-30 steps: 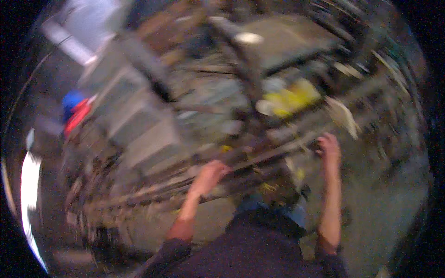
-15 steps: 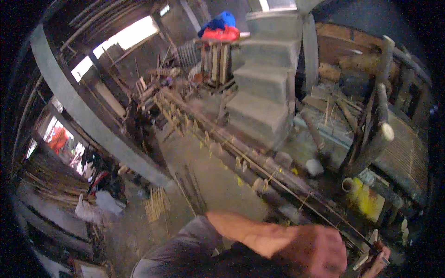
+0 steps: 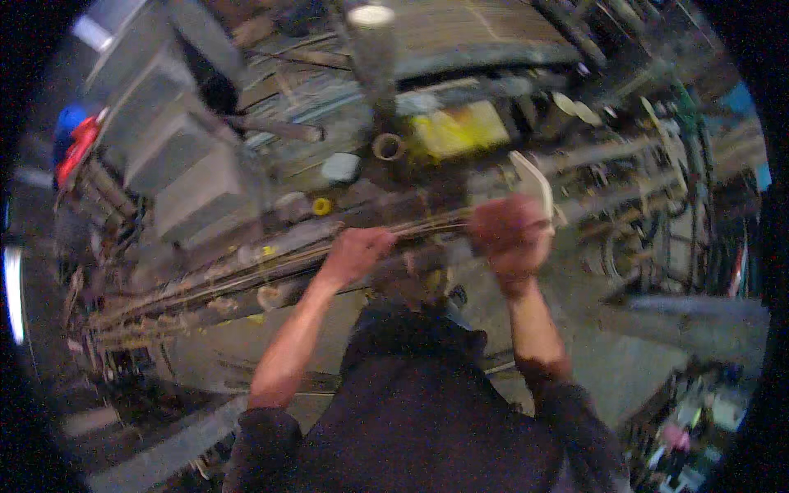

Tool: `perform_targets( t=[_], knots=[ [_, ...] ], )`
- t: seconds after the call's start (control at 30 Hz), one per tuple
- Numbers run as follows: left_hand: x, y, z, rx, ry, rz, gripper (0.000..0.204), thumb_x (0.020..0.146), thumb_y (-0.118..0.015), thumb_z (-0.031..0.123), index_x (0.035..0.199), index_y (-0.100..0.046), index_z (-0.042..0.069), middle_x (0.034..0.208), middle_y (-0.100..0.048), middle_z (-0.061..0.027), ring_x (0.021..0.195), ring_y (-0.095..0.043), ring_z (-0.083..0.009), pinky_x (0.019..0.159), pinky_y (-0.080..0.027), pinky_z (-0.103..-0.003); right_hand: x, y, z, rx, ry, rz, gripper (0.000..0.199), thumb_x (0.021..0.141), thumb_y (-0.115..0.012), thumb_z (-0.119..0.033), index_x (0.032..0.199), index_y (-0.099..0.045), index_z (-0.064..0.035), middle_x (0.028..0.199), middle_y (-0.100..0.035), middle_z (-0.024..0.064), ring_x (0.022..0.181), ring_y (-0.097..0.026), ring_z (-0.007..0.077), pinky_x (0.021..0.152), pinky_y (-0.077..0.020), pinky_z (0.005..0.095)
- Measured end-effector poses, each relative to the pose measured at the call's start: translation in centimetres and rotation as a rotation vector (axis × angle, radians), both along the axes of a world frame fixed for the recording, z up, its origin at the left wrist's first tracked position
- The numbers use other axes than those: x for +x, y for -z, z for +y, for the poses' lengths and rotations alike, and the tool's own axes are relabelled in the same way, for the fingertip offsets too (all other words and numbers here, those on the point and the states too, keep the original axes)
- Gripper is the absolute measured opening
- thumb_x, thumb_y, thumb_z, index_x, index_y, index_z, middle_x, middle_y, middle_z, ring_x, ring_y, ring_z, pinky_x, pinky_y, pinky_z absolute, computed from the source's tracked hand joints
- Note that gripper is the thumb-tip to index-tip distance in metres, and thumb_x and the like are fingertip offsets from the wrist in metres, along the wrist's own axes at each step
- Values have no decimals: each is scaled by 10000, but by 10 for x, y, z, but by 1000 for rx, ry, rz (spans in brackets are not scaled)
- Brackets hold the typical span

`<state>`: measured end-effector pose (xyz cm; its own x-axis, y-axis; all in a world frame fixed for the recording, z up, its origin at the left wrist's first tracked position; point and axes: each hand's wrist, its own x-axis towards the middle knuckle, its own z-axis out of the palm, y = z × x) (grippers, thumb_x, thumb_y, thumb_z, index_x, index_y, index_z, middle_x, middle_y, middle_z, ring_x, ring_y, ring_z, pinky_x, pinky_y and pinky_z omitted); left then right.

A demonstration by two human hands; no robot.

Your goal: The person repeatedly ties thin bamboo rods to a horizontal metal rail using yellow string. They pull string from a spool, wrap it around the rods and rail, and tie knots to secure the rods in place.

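My left hand (image 3: 357, 253) is closed around thin, cord-like strips (image 3: 431, 223) that run along a long, low wooden frame (image 3: 222, 306). The strips stretch from it toward my right hand (image 3: 514, 238), which is smeared by motion but looks closed. A pale curved piece (image 3: 532, 182), whose kind I cannot make out, sticks up beside the right hand's fingers and seems to be held there. Both forearms reach forward over the frame. Small pale lumps and yellow ties (image 3: 267, 251) sit along the frame to the left.
Beyond the frame lie a yellow container (image 3: 460, 131), a short hollow tube (image 3: 389, 148), a whitish block (image 3: 340, 168) and a yellow ring (image 3: 321, 206). Concrete steps (image 3: 193, 181) rise at the left. A cut log (image 3: 371, 16) stands at the far side. Clutter (image 3: 686, 431) fills the lower right.
My view has swung to the right and down over the frame. The left hand, earlier a blur low in the picture, now grips the strips. The right hand now shows nearer the middle.
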<state>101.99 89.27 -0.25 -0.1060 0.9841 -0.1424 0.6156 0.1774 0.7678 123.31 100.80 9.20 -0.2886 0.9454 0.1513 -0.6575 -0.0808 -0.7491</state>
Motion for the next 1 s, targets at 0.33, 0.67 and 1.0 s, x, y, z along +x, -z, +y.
perform_targets(
  t=[0.33, 0.67, 1.0],
  knots=[
    [8, 9, 23, 176, -110, 190, 461, 940, -488, 441, 759, -617, 37, 620, -585, -126, 580, -574, -323, 561, -417, -415, -83, 117, -33, -53, 10, -423, 219, 979, -502, -274, 869, -508, -84, 646, -480, -6, 633, -518, 169, 712, -473, 325],
    [1, 38, 18, -28, -31, 57, 451, 947, -481, 437, 777, -623, 44, 647, -575, -161, 622, -565, -309, 606, -417, -400, 9, 89, 52, 50, -14, 79, 422, 1017, -369, -407, 725, -435, -110, 595, -348, -3, 543, -373, 133, 555, -389, 318],
    [23, 41, 58, 157, 96, 261, 227, 906, -569, 210, 966, -657, 10, 927, -649, -149, 902, -615, -352, 782, -487, -402, 174, 275, -48, -133, -261, -955, 471, 948, -562, -305, 1336, -433, -72, 1013, -589, 36, 913, -579, 154, 819, -474, 324]
  ],
)
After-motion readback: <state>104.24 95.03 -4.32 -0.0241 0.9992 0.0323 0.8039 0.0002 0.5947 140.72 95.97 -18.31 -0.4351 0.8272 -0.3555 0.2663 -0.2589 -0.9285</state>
